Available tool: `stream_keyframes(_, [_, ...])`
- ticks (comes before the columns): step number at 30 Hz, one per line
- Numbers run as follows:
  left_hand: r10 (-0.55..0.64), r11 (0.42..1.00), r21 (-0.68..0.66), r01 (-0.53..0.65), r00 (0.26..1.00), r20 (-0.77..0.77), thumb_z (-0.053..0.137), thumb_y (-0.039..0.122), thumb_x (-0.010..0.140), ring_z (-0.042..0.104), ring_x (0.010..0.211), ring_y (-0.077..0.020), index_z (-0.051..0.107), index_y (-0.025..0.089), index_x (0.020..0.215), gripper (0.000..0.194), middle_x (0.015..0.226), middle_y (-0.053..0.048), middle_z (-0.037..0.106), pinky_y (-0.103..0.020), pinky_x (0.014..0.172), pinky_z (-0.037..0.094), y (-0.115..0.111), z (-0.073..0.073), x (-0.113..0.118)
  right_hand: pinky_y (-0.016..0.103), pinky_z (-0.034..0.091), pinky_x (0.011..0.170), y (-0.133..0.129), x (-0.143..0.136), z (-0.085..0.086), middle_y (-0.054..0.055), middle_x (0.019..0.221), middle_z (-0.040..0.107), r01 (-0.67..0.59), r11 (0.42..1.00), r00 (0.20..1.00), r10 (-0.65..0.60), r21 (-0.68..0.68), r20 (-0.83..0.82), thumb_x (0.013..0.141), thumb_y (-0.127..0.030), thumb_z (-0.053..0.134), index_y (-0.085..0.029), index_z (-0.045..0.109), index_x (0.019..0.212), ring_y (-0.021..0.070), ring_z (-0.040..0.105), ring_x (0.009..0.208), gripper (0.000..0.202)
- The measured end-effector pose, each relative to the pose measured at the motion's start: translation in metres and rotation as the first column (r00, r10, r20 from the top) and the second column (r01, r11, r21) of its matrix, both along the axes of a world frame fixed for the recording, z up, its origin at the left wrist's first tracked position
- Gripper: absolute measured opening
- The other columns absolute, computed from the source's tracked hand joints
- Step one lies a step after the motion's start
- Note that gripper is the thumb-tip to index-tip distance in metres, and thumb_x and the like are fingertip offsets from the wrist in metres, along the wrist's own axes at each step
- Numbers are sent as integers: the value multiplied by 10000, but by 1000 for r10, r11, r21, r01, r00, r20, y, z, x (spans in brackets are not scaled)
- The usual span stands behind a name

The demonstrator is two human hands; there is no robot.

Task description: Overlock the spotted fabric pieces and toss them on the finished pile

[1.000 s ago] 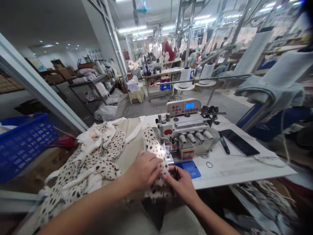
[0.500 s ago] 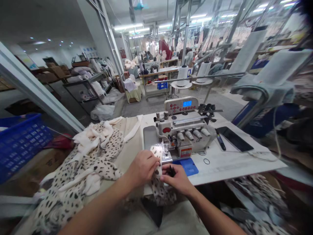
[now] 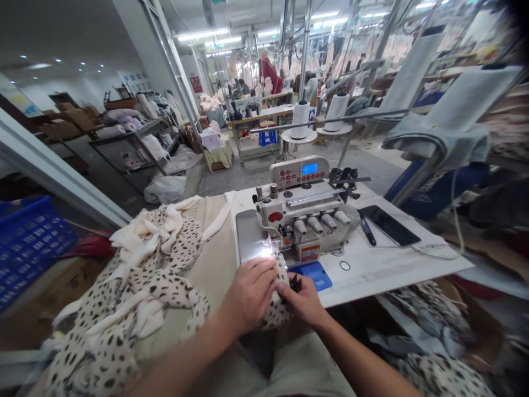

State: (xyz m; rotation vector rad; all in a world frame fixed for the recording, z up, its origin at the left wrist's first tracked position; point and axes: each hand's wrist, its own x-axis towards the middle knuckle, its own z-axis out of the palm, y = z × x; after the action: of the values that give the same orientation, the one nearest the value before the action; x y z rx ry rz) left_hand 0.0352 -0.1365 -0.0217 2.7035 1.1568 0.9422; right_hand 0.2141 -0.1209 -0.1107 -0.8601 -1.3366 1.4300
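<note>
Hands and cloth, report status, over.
Left hand on spotted cloth, before sewing machine. Right hand pinching cloth, small black object in grip. Blue pad close beyond right hand, possible snag.

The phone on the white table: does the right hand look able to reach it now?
Probably yes, with some stretch: the sewing machine stands beside the way to the phone, not across it. But the right hand holds spotted fabric and a dark tool.
</note>
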Motion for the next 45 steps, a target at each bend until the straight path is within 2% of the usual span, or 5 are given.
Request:
stream_keyframes(6, [82, 996, 29, -81, 996, -43, 525, 158, 947, 513, 1275, -271, 571, 124, 1284, 342, 1318, -147, 615, -476, 1087, 453, 5, 1, 4, 231, 400, 528, -1, 2, -11, -10, 619, 586, 78, 993, 995, -83, -84, -52, 878, -536, 665, -151, 676, 842, 108, 477, 530, 387])
stream_keyframes(12, [156, 979, 150, -139, 982, -108, 576, 216, 933, 538, 1196, -298, 641, 157, 1202, 283, 1256, -136, 645, -499, 1022, 450, -1, 6, 13, 251, 439, 610, -3, 1, -6, 15, 703, 642, 105, 993, 991, -109, -59, -76, 897, -507, 659, -156, 695, 823, 130, 530, 620, 361])
stream_keyframes(16, [135, 978, 180, -106, 979, -154, 587, 194, 927, 570, 1099, -265, 651, 158, 1188, 271, 1187, -106, 679, -458, 960, 456, -3, 3, 18, 267, 466, 669, -3, 1, -3, 26, 743, 672, 108, 993, 989, -111, -38, -92, 906, -492, 655, -160, 700, 821, 146, 567, 674, 346])
stream_keyframes(22, [127, 979, 180, -92, 974, -190, 588, 183, 922, 564, 1119, -264, 645, 152, 1211, 296, 1201, -109, 674, -461, 975, 452, -1, -2, 18, 272, 476, 686, -1, 1, -2, 30, 754, 687, 121, 992, 987, -123, -20, -104, 905, -490, 658, -162, 708, 815, 152, 580, 687, 343])
stream_keyframes(45, [74, 982, 184, -48, 988, -137, 595, 114, 892, 579, 1104, -271, 654, 132, 1169, 284, 1135, -128, 677, -470, 979, 514, 1, 4, 21, 279, 486, 706, -2, 0, -1, 27, 764, 676, 120, 992, 986, -124, -44, -111, 894, -514, 662, -167, 703, 816, 158, 579, 701, 358])
